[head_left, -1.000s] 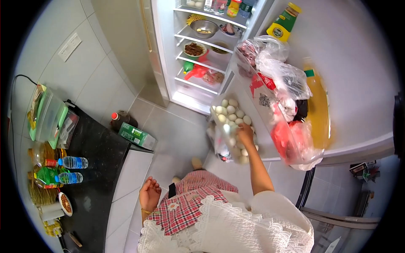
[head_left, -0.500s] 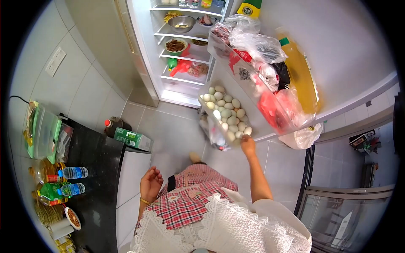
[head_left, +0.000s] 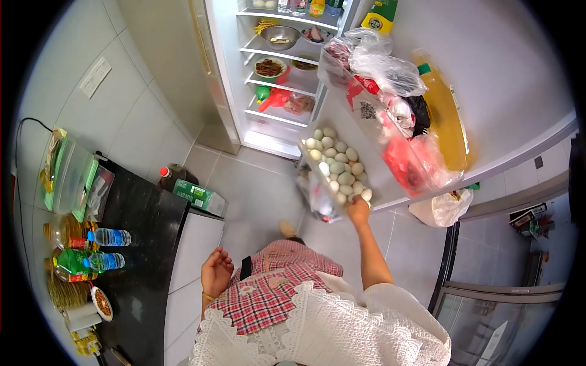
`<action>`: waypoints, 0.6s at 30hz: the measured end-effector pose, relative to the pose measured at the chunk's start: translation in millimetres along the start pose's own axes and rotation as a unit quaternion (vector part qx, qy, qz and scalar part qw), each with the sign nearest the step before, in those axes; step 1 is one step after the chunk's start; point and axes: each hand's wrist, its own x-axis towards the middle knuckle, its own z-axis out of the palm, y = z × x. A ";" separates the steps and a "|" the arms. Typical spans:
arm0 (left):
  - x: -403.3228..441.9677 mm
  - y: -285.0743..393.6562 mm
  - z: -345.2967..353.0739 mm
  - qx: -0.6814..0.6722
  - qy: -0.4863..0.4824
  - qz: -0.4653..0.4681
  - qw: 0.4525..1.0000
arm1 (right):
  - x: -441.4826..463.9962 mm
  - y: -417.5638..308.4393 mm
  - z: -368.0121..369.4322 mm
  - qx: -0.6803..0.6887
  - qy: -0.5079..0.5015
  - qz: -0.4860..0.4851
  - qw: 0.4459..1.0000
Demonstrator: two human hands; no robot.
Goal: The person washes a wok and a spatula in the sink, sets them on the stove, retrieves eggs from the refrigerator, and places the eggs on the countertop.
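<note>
Your right hand (head_left: 358, 210) is at the near end of the lower door bin (head_left: 312, 167), fingertips close to the endmost egg (head_left: 366, 194); whether they pinch it, you cannot tell from this view. The other eggs (head_left: 339, 166) lie piled in that bin, on the open refrigerator door. Your left hand (head_left: 217, 272) is held beside the plaid apron (head_left: 271, 302), fingers loosely curled, holding nothing. Two water bottles (head_left: 112, 237) (head_left: 107, 261) are on the black tabletop (head_left: 143, 256).
</note>
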 end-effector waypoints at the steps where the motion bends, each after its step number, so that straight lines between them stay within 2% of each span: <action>1: -0.6 0.1 -1.2 -0.003 0.000 0.001 1.000 | -1.5 -2.8 -3.7 0.010 -0.005 -0.003 1.000; 6: 2.4 11.6 -6.4 -0.015 -0.006 0.023 1.000 | -6.1 -26.7 -11.3 -0.007 0.009 0.002 1.000; 8: 5.8 18.7 -12.4 -0.024 0.004 0.025 0.999 | -8.9 -44.9 -12.6 -0.011 0.047 -0.046 0.998; 9: 8.6 23.1 -15.7 -0.030 0.014 0.026 0.999 | -8.3 -54.9 -11.1 0.050 0.039 -0.060 0.996; 10: 12.2 29.0 -20.1 -0.034 0.015 0.026 0.999 | -8.2 -70.1 -10.8 0.047 0.037 -0.062 0.996; 14: 28.2 59.3 -33.8 -0.059 0.015 0.059 0.996 | 3.4 -135.6 9.7 0.097 -0.050 -0.154 0.982; 17: 43.7 91.6 -32.3 0.038 0.077 0.169 0.982 | 29.2 -188.4 51.4 0.098 -0.101 -0.166 0.976; 18: 50.8 101.9 -31.9 0.033 0.083 0.168 0.982 | 44.0 -202.1 76.0 0.111 -0.126 -0.177 0.970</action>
